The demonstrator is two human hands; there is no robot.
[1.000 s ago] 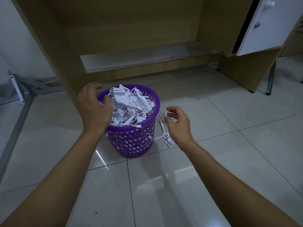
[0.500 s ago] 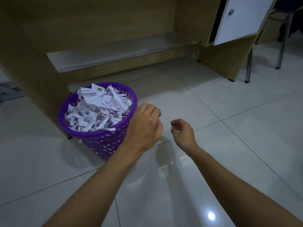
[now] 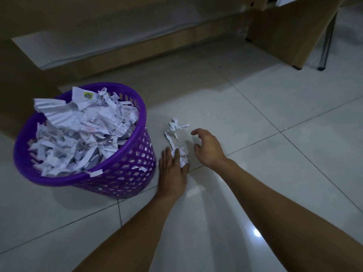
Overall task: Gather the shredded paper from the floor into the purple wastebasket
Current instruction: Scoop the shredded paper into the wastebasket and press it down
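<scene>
Since half a second earlier the left hand (image 3: pixel 172 171) had dropped from in front of the basket wall to the floor, and the strips it had hidden came back into sight; the right hand (image 3: pixel 208 148) had uncurled from a loose fist, and the camera had tipped further down.

At the left stood the purple wastebasket (image 3: pixel 125 171), upright on the floor tiles (image 3: pixel 275 134), its latticed wall just beside the left hand. It was heaped to the rim with shredded paper (image 3: pixel 82 132), a few strips poking out through the holes and one hanging over the near rim.

The left hand lay palm down on the tile, fingers straight and close together, their tips pressing on the near end of the loose paper strips (image 3: pixel 174 132) without closing round them. Those strips ran away from the fingertips in a thin crumpled line on the floor, between the basket and the right hand.

The right hand hovered just right of the strips, spread wide, fingers bent like a claw, holding nothing.

Behind, a wooden desk panel (image 3: pixel 137 54) crossed the top, and at the far right a metal leg (image 3: pixel 326 44) stood on the tile.
</scene>
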